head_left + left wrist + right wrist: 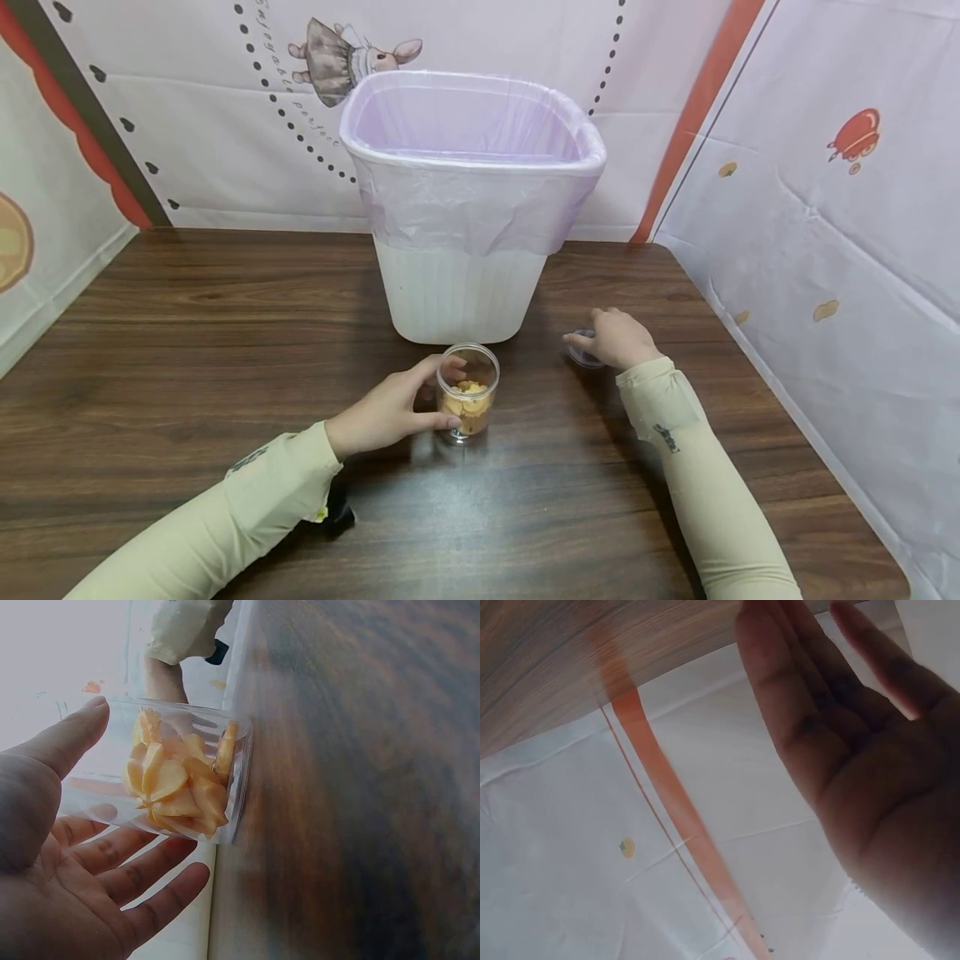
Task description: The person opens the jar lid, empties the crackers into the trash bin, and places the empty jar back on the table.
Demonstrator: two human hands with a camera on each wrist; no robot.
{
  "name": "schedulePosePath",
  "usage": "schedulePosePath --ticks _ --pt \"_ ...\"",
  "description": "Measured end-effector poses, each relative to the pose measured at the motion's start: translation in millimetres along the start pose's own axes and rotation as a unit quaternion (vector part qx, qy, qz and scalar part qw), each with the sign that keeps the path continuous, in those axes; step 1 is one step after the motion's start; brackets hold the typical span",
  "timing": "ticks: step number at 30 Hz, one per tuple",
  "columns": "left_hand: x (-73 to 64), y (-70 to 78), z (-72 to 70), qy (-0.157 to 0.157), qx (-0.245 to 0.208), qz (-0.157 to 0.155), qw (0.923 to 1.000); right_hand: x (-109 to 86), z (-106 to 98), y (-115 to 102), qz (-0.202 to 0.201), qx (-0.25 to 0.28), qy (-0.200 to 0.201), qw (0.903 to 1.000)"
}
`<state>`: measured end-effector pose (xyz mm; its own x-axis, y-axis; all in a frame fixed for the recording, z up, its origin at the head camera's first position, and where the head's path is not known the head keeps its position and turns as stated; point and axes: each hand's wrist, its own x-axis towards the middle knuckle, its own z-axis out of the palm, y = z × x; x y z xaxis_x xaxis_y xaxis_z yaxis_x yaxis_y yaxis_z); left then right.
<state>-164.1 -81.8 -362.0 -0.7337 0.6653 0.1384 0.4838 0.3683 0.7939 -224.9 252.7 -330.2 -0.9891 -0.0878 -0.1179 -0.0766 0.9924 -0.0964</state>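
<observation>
My left hand [390, 412] holds a clear plastic jar [483, 375], thumb on the near side and fingers round the back. Pale yellow cookies [172, 780] with ridged, piped shapes fill its lower part. The jar has no lid on and stands upright at the table surface. Off to the right, my right hand [624, 337] reaches down over a clear round lid [584, 360] lying on the table, thumb and fingertips at its edge. In the right wrist view the fingers [780, 682] look fairly straight and their tips are cut off.
A white trash bin [461, 287] lined with a pale purple bag [480, 204] stands just behind the jar. The dark wooden table [225, 333] is enclosed by printed cloth [810, 225] at the back and sides.
</observation>
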Motion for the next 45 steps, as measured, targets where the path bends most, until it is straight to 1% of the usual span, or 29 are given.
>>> schedulePosePath --ticks 6,11,15,19,23,25,28,30,34,36,40,45 --pt "-0.8 -1.2 -1.9 0.001 0.002 0.008 1.0000 0.7 -4 -3 -0.006 0.004 0.032 0.9995" --pt "-2.3 -1.3 -1.5 0.000 0.001 0.009 1.0000 -2.5 -7 -8 -0.020 0.027 0.052 0.9981" --pt "-4.2 -0.9 0.2 0.001 -0.001 0.003 1.0000 -5.4 -7 -10 -0.031 0.062 0.064 0.9956" --pt "-5.0 0.1 -0.5 -0.001 -0.004 -0.001 1.0000 -6.4 -10 -11 -0.046 0.111 0.079 0.9896" --pt "-5.5 1.7 0.0 -0.001 -0.003 -0.001 1.0000 -9.0 -14 -11 -0.048 0.152 0.089 0.9833" --pt "-6.5 2.5 0.2 0.000 -0.002 -0.007 1.0000 -10.8 -16 -12 -0.047 0.164 0.092 0.9810" --pt "-8.7 3.2 0.1 0.001 -0.001 -0.012 0.9999 -12.7 -18 -13 -0.050 0.176 0.103 0.9777" --pt "-10.4 3.7 -0.3 0.002 0.000 -0.014 0.9999 -13.1 -20 -14 -0.052 0.182 0.121 0.9744" --pt "-11.0 2.8 0.5 0.006 0.004 -0.005 1.0000 -12.5 -26 -14 -0.054 0.191 0.160 0.9670" --pt "-11.4 2.3 1.0 0.008 0.004 0.001 1.0000 -12.3 -31 -14 -0.058 0.192 0.174 0.9642" --pt "-11.9 1.4 1.4 0.010 0.012 0.011 0.9998 -11.5 -43 -18 -0.068 0.194 0.182 0.9615" --pt "-12.9 1.6 0.4 0.009 0.017 0.011 0.9997 -10.2 -57 -22 -0.071 0.198 0.181 0.9607"
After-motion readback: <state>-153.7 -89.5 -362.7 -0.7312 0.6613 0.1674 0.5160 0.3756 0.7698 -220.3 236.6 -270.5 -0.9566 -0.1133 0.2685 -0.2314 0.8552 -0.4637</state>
